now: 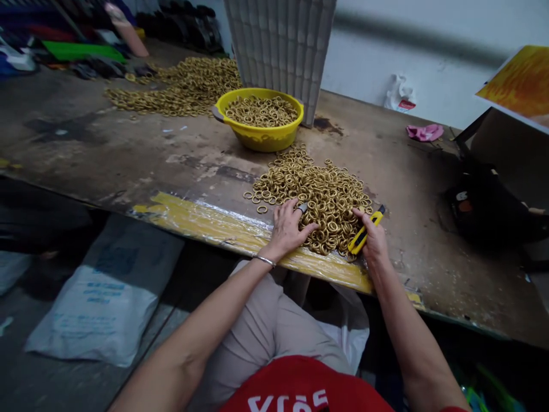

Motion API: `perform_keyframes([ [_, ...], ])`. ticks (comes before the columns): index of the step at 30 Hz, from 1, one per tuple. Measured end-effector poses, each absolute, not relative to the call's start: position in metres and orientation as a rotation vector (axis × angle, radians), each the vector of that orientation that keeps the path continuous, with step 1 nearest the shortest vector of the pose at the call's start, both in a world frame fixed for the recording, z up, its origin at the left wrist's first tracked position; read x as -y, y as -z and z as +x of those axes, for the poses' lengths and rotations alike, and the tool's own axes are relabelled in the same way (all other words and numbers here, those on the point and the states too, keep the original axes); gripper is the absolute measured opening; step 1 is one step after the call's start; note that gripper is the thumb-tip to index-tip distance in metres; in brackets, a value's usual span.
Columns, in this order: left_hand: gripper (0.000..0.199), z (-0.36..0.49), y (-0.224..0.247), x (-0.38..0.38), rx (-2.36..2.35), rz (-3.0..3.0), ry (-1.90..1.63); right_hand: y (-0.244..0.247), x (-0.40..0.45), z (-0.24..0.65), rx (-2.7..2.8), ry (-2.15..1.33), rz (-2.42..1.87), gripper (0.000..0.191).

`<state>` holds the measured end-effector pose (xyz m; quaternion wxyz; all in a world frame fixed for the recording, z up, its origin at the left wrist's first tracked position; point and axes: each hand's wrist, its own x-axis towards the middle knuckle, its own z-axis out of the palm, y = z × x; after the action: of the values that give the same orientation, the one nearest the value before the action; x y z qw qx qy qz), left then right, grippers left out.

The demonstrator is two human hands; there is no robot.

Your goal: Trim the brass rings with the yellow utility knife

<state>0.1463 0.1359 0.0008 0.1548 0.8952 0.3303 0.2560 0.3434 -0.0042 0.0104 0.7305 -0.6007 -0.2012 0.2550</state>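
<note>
A pile of brass-coloured rings (317, 189) lies near the table's front edge. My left hand (289, 226) rests at the pile's front left side, fingers spread and touching the rings, with nothing gripped. A dark band is on one of its fingers and a bangle circles the wrist. At the pile's right side, my right hand (374, 237) is closed on a yellow box cutter (359, 239). The cutter tilts, its dark end pointing up and away from me. Whether its blade is out I cannot tell.
Behind the pile stands a yellow basin (266, 137) full of similar rings. A larger ring heap (184, 86) lies back left, beside an upright grey ridged panel (281, 51). Yellow tape (206, 220) covers the front edge. A black bag (493, 206) sits right; a white sack (107, 292) lies below left.
</note>
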Motion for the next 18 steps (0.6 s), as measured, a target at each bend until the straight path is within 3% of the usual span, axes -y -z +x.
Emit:
perform_keyframes([
  [11, 0.043, 0.129, -0.019, -0.129, -0.822, 2.603, -0.827, -0.02, 0.021, 0.348, 0.522, -0.573, -1.327, 0.03],
  [18, 0.031, 0.142, -0.049, -0.254, -0.84, 2.655, -0.823, -0.007, -0.003, 0.432, 0.338, -0.51, -1.171, 0.024],
])
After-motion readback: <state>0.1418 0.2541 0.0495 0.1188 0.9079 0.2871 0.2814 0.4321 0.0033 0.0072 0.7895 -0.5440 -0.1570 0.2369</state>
